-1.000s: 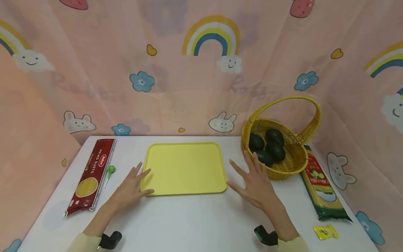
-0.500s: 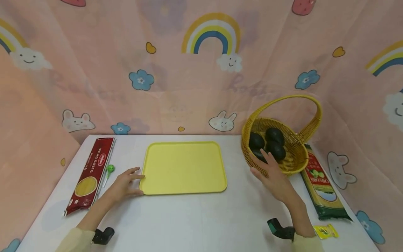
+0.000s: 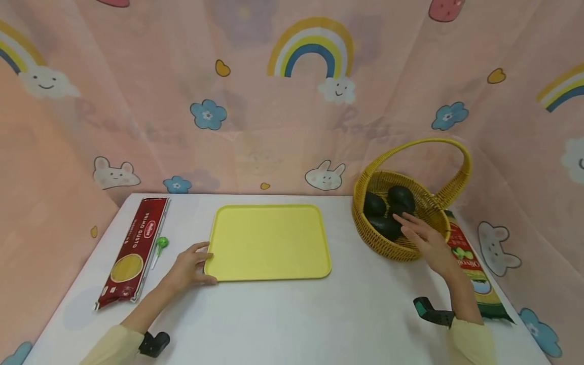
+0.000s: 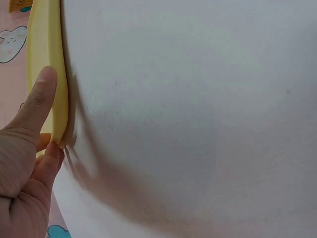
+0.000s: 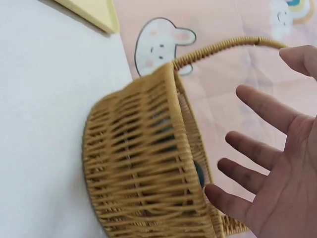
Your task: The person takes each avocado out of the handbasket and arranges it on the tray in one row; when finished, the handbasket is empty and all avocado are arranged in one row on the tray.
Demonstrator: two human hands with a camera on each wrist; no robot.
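Reaching over the wicker basket point(image 3: 401, 243), my right hand point(image 3: 426, 241) is spread wide, fingers straight and apart, fingertips just above the dark avocados point(image 3: 400, 198) inside; it holds nothing. My left hand point(image 3: 189, 263) pinches the near left corner of the yellow tray point(image 3: 269, 242): in the left wrist view the thumb lies along the tray's rim point(image 4: 47, 74) and a finger curls under its edge.

A second ago both hands lay flat on the white table point(image 3: 292, 314), 1 at each side of the tray. Since then my right hand has swung away to the basket and come in over its rim, while my left has closed onto the tray corner. I judge that I am steadying the tray and about to take an avocado, though none is grasped yet.

Counting outward: 1 tray, bare; 1 basket with 1 arched handle; at least 3 avocados in it, perhaps a 4th hidden under my fingers. Then 1 red pasta packet point(image 3: 132, 253) at far left, 1 green lollipop point(image 3: 159, 246) beside it, and 1 green packet point(image 3: 472, 268) lying behind my right forearm.
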